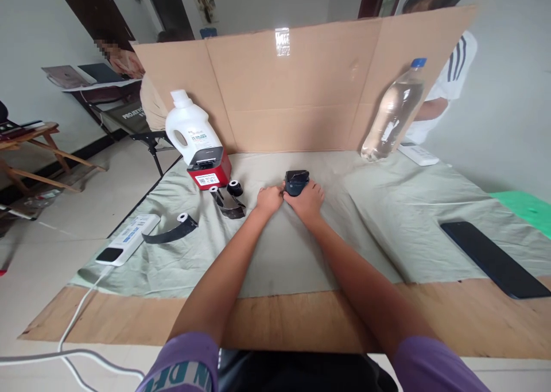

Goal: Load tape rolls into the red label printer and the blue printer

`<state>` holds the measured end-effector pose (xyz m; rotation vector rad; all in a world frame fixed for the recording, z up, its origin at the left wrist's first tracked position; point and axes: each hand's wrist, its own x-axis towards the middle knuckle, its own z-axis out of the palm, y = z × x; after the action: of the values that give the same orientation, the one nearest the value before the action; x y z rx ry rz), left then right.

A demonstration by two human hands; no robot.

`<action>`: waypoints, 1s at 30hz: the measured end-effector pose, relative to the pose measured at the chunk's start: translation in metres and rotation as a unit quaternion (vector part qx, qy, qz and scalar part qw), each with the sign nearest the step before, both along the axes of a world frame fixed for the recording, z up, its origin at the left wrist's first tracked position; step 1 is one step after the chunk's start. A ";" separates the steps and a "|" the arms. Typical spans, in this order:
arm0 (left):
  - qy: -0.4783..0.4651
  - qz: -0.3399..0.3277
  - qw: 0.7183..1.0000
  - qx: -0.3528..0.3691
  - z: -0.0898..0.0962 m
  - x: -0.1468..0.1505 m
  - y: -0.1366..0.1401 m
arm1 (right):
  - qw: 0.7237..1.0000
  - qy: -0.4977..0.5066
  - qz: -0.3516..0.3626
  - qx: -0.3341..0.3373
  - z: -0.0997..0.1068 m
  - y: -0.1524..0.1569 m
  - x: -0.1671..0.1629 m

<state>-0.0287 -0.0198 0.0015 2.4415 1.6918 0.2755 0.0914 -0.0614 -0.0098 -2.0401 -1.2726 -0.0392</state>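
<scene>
Both my hands reach to the middle of the cloth-covered table. My right hand (pixel 308 200) grips a small black cartridge-like device (pixel 296 182) from the right and below. My left hand (pixel 269 199) touches the same device at its left edge with the fingertips. Just left of my left hand lie a black ribbon part with two spools (pixel 228 199) and, further left, a curved black strip with a white spool (pixel 172 229). A red and black label printer (pixel 208 168) stands behind them.
A white detergent jug (pixel 189 125) stands behind the printer. A clear water bottle (pixel 392 114) leans on the cardboard screen (pixel 297 88). A dark phone (pixel 493 257) lies right, a white power strip (pixel 124 240) left. People sit beyond the screen.
</scene>
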 end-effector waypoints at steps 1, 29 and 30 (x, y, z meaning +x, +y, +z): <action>-0.003 0.004 1.000 -0.002 0.000 0.001 -0.001 | 1.000 0.004 0.001 0.001 0.000 0.000 0.000; -0.239 0.025 0.971 -0.008 0.020 0.031 0.061 | 0.999 0.043 0.022 0.009 -0.004 -0.003 0.005; -0.202 0.016 0.979 -0.001 0.027 0.031 0.059 | 0.999 0.042 0.022 0.010 -0.004 -0.002 0.005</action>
<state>0.0027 0.0394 0.0281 2.1656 1.5478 0.7186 0.0961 -0.0639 -0.0138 -1.9756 -1.2596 0.0531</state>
